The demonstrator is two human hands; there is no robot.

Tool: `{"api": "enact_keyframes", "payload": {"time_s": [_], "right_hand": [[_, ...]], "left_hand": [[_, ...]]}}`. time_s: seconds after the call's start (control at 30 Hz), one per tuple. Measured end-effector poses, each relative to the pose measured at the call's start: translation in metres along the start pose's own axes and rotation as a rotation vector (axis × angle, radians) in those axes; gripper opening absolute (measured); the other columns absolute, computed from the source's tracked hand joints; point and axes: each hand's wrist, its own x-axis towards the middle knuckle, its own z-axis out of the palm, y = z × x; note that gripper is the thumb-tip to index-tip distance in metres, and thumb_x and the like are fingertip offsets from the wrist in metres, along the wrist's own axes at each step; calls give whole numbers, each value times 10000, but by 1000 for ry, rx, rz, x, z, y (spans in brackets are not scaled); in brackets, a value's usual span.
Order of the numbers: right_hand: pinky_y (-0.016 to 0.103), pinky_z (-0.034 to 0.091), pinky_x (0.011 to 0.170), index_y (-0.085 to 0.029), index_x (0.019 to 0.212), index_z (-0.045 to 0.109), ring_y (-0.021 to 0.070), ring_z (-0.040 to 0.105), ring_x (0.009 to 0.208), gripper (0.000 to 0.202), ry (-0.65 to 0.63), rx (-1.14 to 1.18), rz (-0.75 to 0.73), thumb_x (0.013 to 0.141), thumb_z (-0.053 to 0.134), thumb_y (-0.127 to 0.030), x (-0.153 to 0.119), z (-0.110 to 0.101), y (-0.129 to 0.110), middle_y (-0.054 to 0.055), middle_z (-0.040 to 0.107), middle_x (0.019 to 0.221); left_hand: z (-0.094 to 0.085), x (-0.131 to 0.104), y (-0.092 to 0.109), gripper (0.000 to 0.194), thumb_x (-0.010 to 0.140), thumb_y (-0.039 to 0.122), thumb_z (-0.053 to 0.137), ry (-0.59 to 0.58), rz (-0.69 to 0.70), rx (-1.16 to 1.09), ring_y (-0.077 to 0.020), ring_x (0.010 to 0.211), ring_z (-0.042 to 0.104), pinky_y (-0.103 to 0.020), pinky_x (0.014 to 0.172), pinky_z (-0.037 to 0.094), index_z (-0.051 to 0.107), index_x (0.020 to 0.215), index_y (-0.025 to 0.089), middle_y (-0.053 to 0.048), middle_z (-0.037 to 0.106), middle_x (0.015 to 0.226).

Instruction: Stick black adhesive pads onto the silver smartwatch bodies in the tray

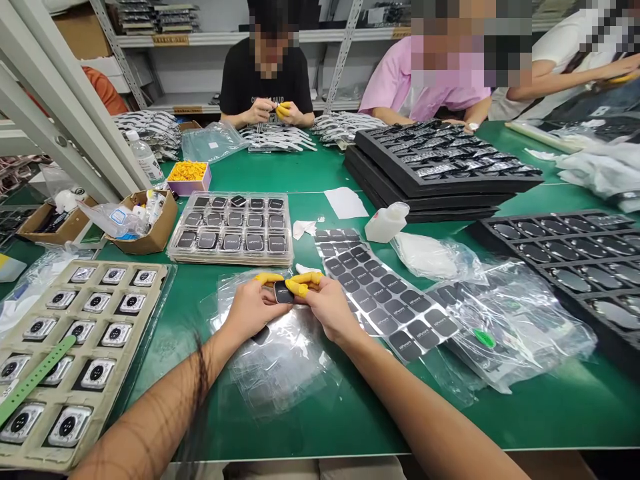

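Between both my hands is a small black rounded-square piece [283, 292] with white lettering, perhaps a watch face. My left hand [253, 308] grips its left edge, and yellow finger cots cover some fingertips. On the right side, my right hand [327, 303] pinches it with yellow-capped fingers. Beneath my hands lie clear plastic film sheets [280, 380], with another dark piece partly hidden near my left palm. To the right are sheets of black rounded-square stickers [395, 300] with the same kind of lettering. A clear tray [230, 261] just beyond holds similar black pieces.
At left, a beige tray [135, 343] holds watch bodies, with a green strap [37, 377] across it. Behind are a cardboard box [165, 223], yellow finger cots [189, 171] and a white bottle [387, 223]. Black foam trays [425, 193] stand right. Several co-workers sit opposite.
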Motion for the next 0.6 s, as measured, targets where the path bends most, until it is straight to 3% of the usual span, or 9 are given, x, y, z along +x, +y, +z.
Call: {"api": "enact_keyframes", "payload": {"time_s": [0.6], "right_hand": [[351,560,746,-183,767,738,211,673,811,426,19,-32,-13,511,905,-481,-1,1,-1,63,729,848]], "left_hand": [[-1,0,5,486,680,325,800,-16,-35,19,-222,655,717,-286,564,478,657,1120,178,-8,751,662]]}}
